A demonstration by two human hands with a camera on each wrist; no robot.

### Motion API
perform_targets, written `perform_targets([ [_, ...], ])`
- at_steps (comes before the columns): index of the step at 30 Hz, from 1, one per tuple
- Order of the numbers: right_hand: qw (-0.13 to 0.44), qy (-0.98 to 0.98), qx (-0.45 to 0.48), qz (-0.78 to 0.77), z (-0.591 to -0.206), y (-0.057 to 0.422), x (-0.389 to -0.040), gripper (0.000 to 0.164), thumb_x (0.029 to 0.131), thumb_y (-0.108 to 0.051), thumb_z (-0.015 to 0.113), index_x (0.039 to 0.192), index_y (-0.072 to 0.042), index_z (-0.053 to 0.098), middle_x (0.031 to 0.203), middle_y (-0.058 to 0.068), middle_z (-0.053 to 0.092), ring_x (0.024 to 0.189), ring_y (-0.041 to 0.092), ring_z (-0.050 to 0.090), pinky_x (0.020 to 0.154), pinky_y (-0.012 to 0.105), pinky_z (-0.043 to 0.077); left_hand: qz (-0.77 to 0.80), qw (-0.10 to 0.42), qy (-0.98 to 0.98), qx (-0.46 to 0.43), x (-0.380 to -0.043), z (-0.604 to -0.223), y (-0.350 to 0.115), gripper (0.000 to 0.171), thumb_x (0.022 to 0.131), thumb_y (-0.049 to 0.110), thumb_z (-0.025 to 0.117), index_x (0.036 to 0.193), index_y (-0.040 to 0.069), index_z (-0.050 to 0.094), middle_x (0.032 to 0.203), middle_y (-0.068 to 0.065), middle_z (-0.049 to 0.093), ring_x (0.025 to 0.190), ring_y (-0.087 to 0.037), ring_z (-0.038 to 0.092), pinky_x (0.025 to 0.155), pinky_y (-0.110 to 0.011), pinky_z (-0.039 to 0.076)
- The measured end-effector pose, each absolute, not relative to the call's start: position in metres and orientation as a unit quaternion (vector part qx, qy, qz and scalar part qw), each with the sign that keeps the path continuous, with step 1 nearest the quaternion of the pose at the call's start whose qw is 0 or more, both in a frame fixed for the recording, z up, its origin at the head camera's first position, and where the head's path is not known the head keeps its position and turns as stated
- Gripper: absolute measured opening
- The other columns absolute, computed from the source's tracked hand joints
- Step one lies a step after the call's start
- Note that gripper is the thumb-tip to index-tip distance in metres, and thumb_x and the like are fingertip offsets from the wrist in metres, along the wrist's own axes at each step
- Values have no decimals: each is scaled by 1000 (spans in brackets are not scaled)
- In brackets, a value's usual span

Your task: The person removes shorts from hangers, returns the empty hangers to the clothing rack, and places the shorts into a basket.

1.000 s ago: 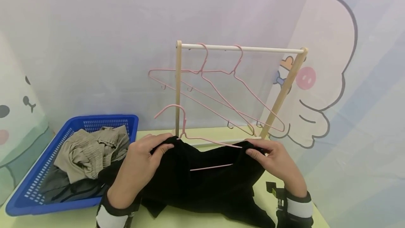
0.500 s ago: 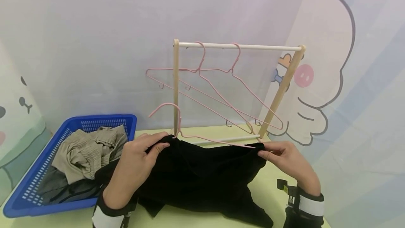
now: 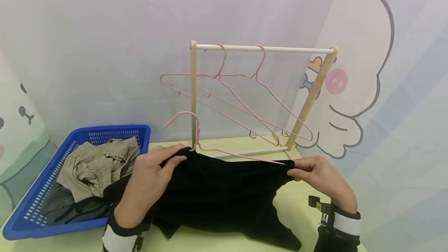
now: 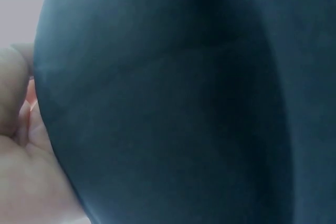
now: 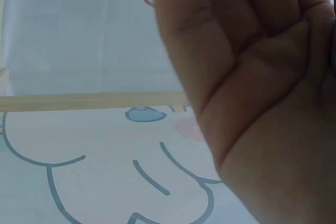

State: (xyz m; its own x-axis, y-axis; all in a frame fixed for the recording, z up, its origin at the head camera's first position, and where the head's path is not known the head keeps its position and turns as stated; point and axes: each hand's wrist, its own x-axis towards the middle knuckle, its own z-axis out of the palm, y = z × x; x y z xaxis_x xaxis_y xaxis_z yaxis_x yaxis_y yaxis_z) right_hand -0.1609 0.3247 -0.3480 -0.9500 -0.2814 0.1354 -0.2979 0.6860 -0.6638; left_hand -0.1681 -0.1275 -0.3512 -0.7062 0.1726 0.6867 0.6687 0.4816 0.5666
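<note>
A black garment (image 3: 224, 197) is stretched between both hands above the table, with a pink wire hanger (image 3: 227, 153) inside its top opening. The hanger's hook and part of one arm show; the rest is hidden in the cloth. My left hand (image 3: 152, 178) pinches the garment's top edge beside the hook, thumb in front. At the other end of that edge, my right hand (image 3: 320, 176) pinches the cloth near the hanger's tip. Dark cloth (image 4: 173, 103) fills most of the left wrist view. The right palm (image 5: 273, 103) shows large in the right wrist view.
A blue plastic basket (image 3: 21, 213) on the left holds a beige garment (image 3: 92, 168) and dark grey clothing (image 3: 70, 209). Behind the hands stands a small rack with a white rail (image 3: 297, 49) and wooden posts, bearing two pink hangers (image 3: 241, 104). The tabletop (image 3: 304, 221) is pale yellow.
My right hand has moved right, drawing the garment's edge out along the hanger arm. The opening has been pulled taut, and the hanger's lower bar is now covered. My left hand keeps its grip.
</note>
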Motion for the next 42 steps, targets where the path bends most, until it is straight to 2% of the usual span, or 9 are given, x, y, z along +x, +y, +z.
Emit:
perform_targets([
  [5,21,-915,153,372,-348,324,-157,7,96,-25,76,101,-26,81,83,-6,74,76,13,73,70,29,57,-431,285,-818,-253,-167,-350,-125,31,89,3,79,119,14,78,103,1,77,70,-6,52,53,-23,38],
  [13,32,-918,147,366,-345,325,-154,7,96,-22,76,99,-26,81,82,-7,74,74,12,72,67,29,56,-426,300,-808,-276,-167,-350,-118,33,90,2,78,121,14,77,102,2,76,71,-6,51,55,-22,39],
  [21,-13,-914,133,384,-347,330,-156,6,96,-24,76,99,-22,81,86,-3,75,82,15,76,76,31,60,-432,301,-803,-278,-167,-349,-115,34,92,1,76,123,14,77,97,6,74,66,-4,46,53,-20,36],
  [30,-36,-903,139,405,-352,331,-162,7,95,-24,77,96,-19,81,90,0,76,82,18,77,74,34,61,-448,314,-793,-267,-167,-349,-120,33,90,-1,77,120,15,79,95,6,75,63,-5,44,52,-17,32],
  [38,-49,-880,156,446,-353,333,-162,10,95,-19,77,102,-14,82,96,5,79,82,24,77,75,37,62,-440,344,-793,-244,-167,-350,-122,31,89,1,78,118,12,80,97,1,78,63,-6,45,53,-18,32],
  [42,-31,-883,158,441,-354,333,-161,5,94,-19,78,92,-15,80,89,3,78,79,23,77,74,35,61,-438,347,-795,-235,-168,-350,-123,33,89,-2,78,120,9,78,99,-3,78,62,-6,45,52,-18,31],
])
